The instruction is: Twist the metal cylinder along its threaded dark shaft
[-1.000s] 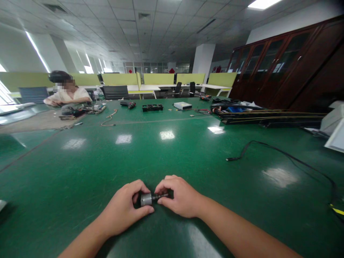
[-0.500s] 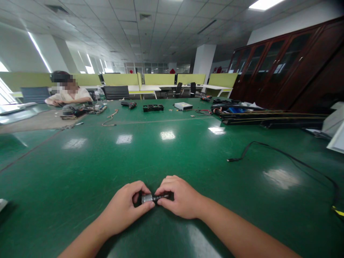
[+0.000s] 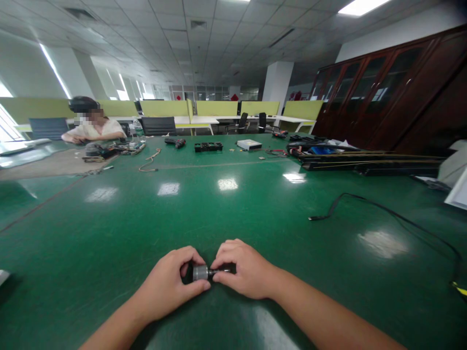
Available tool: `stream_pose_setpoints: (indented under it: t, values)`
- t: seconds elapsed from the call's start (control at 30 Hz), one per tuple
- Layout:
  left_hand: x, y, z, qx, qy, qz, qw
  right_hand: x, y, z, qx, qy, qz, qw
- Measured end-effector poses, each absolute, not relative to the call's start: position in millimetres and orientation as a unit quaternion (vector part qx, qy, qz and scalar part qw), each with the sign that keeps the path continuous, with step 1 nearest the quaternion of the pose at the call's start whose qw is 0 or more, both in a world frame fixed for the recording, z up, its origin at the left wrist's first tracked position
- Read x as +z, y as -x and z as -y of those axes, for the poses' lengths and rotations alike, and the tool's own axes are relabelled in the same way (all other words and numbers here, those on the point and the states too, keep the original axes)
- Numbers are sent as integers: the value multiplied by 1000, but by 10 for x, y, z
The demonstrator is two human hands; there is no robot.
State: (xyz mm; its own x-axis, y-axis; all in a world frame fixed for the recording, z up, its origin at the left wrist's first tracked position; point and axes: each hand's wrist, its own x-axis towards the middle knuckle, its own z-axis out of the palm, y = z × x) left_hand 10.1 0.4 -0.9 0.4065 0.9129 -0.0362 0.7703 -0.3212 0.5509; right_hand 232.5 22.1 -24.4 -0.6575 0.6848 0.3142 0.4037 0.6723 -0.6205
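Low over the green table, my left hand (image 3: 174, 277) pinches a short silver cylinder (image 3: 200, 272), thumb below and fingers above. The piece looks like a small motor, with a dark thin shaft (image 3: 213, 272) pointing right. My right hand (image 3: 243, 270) closes its thumb and fingertips on that shaft, and the shaft's tip shows inside the curl of the fingers. Both hands meet at the one part, almost touching each other. The left end of the cylinder is partly hidden by my left fingers.
A black cable (image 3: 343, 195) lies at the right. Along the far side are a power drill (image 3: 175, 142), a black bracket-like part (image 3: 208, 147), a silver box (image 3: 249, 145) and a pile of dark strips (image 3: 335, 159). A person (image 3: 93, 124) sits at the far left.
The silver cylinder has turned slightly between my hands, and my right fingertips have shifted a little on the shaft. Both hands otherwise stay in place.
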Motion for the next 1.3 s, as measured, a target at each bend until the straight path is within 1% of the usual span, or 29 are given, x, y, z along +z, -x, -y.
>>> stream_pose_setpoints:
  t: [0.2,0.47,0.83,1.03,1.3]
  values:
    - [-21,-103,-11,145,-803,-521,250,-224,-2327,-210,257,320,875,256]
    - [-21,-103,-7,150,-806,-518,244,-103,-2305,-137,215,328,897,203]
    - [-7,-99,11,145,-808,-515,245,-270,-2276,-194,250,325,868,281]
    - [-18,-93,3,144,-809,-517,241,-294,-2257,-202,259,347,857,278]
    - [4,-108,-1,147,-809,-513,245,-222,-2284,-186,286,337,855,270]
